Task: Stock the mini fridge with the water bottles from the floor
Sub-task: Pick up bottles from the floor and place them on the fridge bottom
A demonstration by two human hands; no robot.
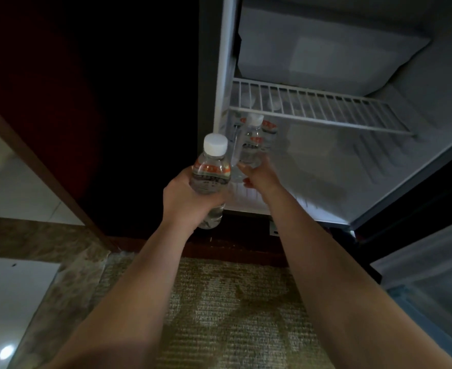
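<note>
A water bottle (211,173) is gripped in the left hand (185,202), held ready at seven o'clock of the mini fridge (352,169). A second bottle (252,145) is clasped by the right hand (259,178), seemingly for setting beneath the wire shelf (320,109).

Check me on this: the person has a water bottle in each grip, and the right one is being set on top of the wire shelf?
Not quite. The head view shows the right grip holding the right-hand bottle below the wire shelf, in the lower space of the fridge, not on top. The left grip does hold the left-hand bottle.
</note>
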